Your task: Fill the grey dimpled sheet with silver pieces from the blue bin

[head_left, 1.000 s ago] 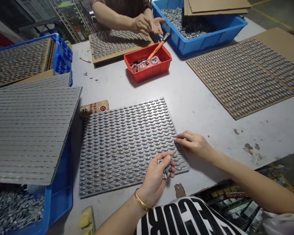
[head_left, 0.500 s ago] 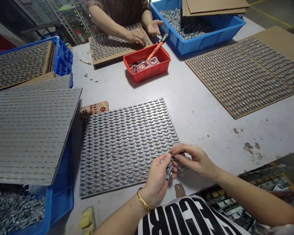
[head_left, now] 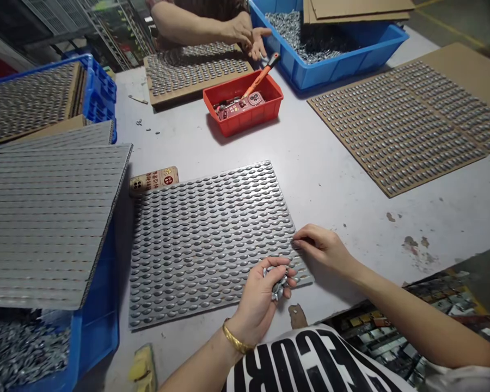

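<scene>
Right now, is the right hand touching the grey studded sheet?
Touching. The head view shows fingertips of the right hand resting on the right edge of the grey sheet, with no gap; the left hand holds metal pieces beside it.

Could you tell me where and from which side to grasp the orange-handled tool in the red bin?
I'd take the orange-handled tool by its handle, from above at the far right: it slants up over the rim of the red bin, while its other end sits among the contents.
</scene>
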The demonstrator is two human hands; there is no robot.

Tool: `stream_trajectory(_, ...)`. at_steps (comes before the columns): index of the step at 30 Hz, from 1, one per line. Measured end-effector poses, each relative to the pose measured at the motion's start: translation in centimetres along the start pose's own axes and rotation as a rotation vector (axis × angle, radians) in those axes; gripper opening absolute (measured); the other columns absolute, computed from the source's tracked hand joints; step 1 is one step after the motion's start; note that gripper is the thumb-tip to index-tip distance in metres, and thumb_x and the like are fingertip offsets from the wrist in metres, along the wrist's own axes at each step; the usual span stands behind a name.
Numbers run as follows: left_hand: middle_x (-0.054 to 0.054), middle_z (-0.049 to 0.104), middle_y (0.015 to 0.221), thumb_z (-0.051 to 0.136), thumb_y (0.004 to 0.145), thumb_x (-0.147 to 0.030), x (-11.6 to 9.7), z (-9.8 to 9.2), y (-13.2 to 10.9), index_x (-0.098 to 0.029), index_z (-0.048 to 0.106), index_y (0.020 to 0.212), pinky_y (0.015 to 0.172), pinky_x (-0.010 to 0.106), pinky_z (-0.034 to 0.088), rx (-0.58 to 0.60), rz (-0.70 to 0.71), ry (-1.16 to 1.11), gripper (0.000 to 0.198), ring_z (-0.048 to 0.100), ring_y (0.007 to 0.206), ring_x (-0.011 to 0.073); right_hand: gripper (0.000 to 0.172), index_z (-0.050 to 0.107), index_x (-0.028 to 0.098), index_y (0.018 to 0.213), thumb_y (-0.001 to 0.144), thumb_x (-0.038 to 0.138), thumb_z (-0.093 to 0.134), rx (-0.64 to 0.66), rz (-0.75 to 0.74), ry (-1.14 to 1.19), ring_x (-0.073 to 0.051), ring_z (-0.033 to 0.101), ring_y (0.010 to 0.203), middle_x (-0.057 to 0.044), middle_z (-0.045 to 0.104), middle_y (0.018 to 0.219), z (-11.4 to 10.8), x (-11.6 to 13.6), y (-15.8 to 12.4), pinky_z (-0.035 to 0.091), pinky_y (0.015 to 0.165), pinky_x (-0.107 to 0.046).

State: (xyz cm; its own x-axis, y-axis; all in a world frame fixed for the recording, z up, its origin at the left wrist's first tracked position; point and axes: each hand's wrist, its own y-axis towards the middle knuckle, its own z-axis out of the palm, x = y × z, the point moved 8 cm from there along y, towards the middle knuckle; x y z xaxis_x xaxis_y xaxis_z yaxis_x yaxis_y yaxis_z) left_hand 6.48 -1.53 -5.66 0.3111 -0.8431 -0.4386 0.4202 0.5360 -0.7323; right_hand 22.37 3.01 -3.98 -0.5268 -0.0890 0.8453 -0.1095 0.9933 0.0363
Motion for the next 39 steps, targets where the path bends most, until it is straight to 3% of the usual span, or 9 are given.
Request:
stream_trajectory(7,0.006,0.063,0.079,0.074,0.074,-0.028,0.0,-0.3,0.2,-0.011,0.07,0.098,0.055,0.022,0.04,0.001,0.004,0.007,0.029,0.055,0.066,0.0105,0.014,0.065,0.021,0.091,0.092,0.022,0.051,-0.037,-0.09,-0.175,-0.017,0.058,0.075,-0.005,0.062,0.083,0.3,0.4,0.5,0.047,0.066,-0.031)
stream_trajectory(15,0.004,0.064,0.076,0.077,0.071,-0.03,0.1,-0.5,0.4,-0.016,0.064,0.09,0.054,0.021,0.039,-0.027,-0.015,-0.001,0.027,0.056,0.063,0.0106,0.018,0.064,0.021,0.096,0.094,0.022,0.047,-0.018,-0.154,-0.363,-0.017,0.058,0.075,-0.006,0.061,0.086,0.8,0.9,0.3,0.046,0.064,-0.028)
stream_trajectory(25,0.002,0.06,0.069,0.074,0.073,-0.027,-0.1,-0.8,0.4,-0.015,0.065,0.093,0.055,0.021,0.038,-0.043,0.013,0.009,0.024,0.054,0.062,0.0096,0.019,0.065,0.019,0.085,0.09,0.01,0.048,0.026,-0.303,-0.672,-0.018,0.055,0.075,-0.007,0.062,0.08,1.7,2.0,0.0,0.036,0.057,-0.027)
stream_trajectory(31,0.002,0.063,0.074,0.078,0.07,-0.028,-0.4,-0.9,0.3,-0.017,0.063,0.089,0.059,0.022,0.04,-0.059,0.033,-0.023,0.026,0.056,0.065,0.0102,0.019,0.064,0.022,0.105,0.093,0.019,0.05,-0.008,-0.255,-0.463,-0.019,0.061,0.082,-0.008,0.066,0.091,-0.1,2.5,-0.5,0.047,0.066,-0.03)
stream_trajectory(36,0.001,0.062,0.069,0.08,0.068,-0.027,-0.2,-0.5,0.5,-0.017,0.061,0.088,0.059,0.021,0.041,-0.046,0.034,-0.054,0.029,0.056,0.065,0.0108,0.02,0.064,0.024,0.11,0.092,0.022,0.055,0.08,-0.152,0.105,-0.019,0.063,0.092,-0.008,0.066,0.101,0.8,4.2,-1.7,0.054,0.076,-0.033)
stream_trajectory(39,0.001,0.061,0.067,0.077,0.071,-0.026,0.1,0.0,0.6,-0.017,0.06,0.087,0.059,0.021,0.041,-0.02,0.042,-0.047,0.025,0.055,0.063,0.0099,0.014,0.067,0.025,0.102,0.09,0.022,0.06,0.025,-0.066,0.356,-0.02,0.063,0.1,-0.006,0.067,0.101,1.8,3.9,-2.7,0.055,0.086,-0.035)
